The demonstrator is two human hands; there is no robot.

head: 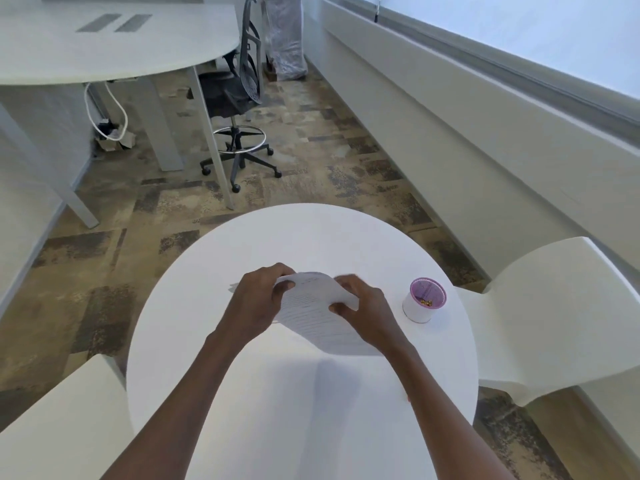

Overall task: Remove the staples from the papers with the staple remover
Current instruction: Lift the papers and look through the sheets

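Head view: hands gripping thin papers

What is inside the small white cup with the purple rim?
Inside the small white cup with the purple rim, a few small gold-coloured bits lie at the bottom against a purple lining; they look like pulled staples, but are too small to confirm. The near wall hides part of the bottom.

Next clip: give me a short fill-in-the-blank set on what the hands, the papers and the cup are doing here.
1. Both hands, left hand and right hand, hold the ____ above the round table.
2. The small cup stands on the table to the ____ of the papers.
3. The inside of the cup is coloured ____.
4. The number of hands gripping the papers is ____.

Missing words: papers; right; purple; two
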